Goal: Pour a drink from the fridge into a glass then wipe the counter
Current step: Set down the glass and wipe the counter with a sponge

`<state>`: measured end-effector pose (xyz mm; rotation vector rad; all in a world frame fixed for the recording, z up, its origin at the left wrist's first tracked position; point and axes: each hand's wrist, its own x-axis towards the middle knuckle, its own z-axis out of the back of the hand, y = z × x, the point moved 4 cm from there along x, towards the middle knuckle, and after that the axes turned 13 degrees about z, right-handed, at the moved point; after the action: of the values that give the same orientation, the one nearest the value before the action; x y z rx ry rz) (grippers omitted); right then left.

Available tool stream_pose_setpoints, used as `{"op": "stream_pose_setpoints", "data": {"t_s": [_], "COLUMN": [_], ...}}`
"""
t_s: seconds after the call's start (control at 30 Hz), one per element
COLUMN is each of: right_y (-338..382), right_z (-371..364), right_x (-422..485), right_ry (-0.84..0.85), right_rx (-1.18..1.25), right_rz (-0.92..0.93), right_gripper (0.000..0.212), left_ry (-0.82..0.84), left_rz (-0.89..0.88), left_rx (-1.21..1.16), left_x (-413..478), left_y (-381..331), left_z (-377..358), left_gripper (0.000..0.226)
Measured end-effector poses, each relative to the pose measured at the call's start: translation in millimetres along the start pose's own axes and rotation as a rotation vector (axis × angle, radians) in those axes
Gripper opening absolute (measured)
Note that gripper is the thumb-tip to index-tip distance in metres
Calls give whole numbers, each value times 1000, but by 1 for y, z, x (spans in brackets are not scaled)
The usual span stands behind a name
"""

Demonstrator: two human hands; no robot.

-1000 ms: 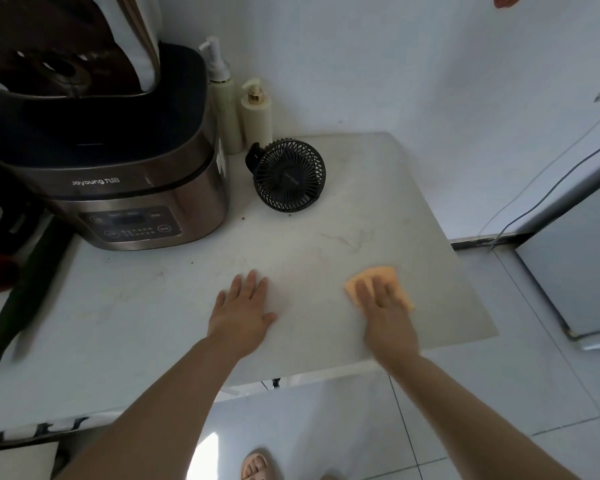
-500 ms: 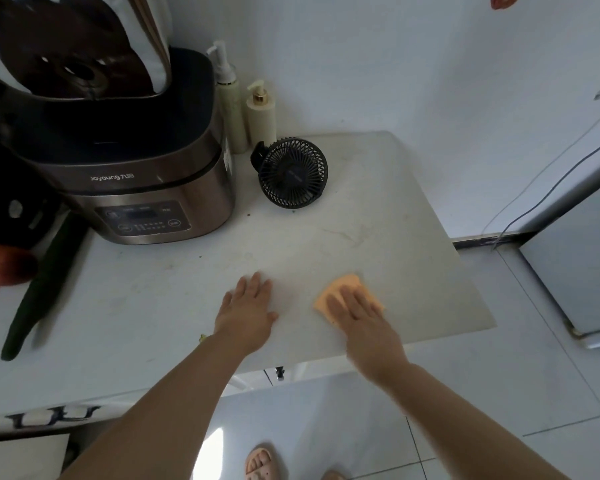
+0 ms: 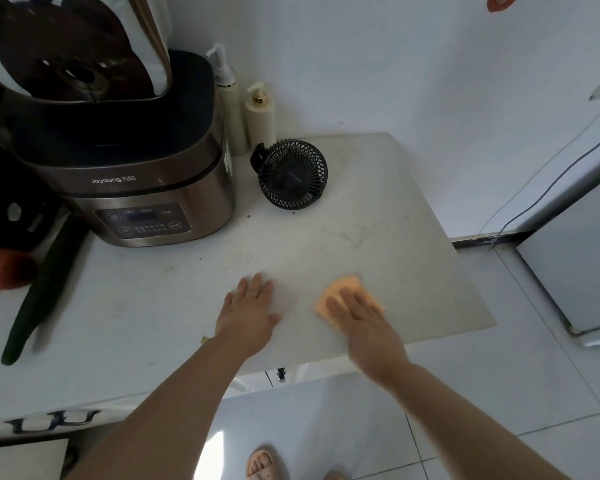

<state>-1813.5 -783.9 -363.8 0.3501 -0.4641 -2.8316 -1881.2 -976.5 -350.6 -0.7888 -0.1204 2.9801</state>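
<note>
While the left hand (image 3: 248, 315) is lying flat on the pale stone counter (image 3: 378, 216), the right hand (image 3: 362, 318) is pressing the small orange cloth (image 3: 342, 289) with straight fingers near the counter's front edge

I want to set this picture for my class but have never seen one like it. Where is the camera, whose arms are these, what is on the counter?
No machine here: the camera sits on a person's head and looks down, so the two bare arms are that person's own. The left hand lies flat on the white counter. The right hand presses an orange cloth onto it with straight fingers; nothing is gripped. At the back stand a rice cooker, a tall pump bottle, a short pump bottle and a small black fan. A cucumber lies at the left.
</note>
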Motion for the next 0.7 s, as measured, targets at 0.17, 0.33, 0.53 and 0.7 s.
{"op": "stream_pose_setpoints", "data": {"t_s": [0.17, 0.33, 0.53, 0.7], "right_y": [-23, 24, -13, -69], "right_z": [20, -10, 15, 41], "right_x": [-2, 8, -4, -10], "right_ry": [-114, -74, -38, -87], "right_rx": [73, 106, 19, 1], "right_rz": [-254, -74, -27, -382], "right_gripper": [67, 76, 69, 61], "left_ry": [4, -2, -15, -14], "left_rz": [-6, -11, -21, -25], "left_rx": [8, 10, 27, 35], "left_x": [1, 1, 2, 2], "left_y": [1, 1, 1, 1], "left_z": [-3, -3, -5, -5], "left_gripper": [64, 64, 64, 64]}}
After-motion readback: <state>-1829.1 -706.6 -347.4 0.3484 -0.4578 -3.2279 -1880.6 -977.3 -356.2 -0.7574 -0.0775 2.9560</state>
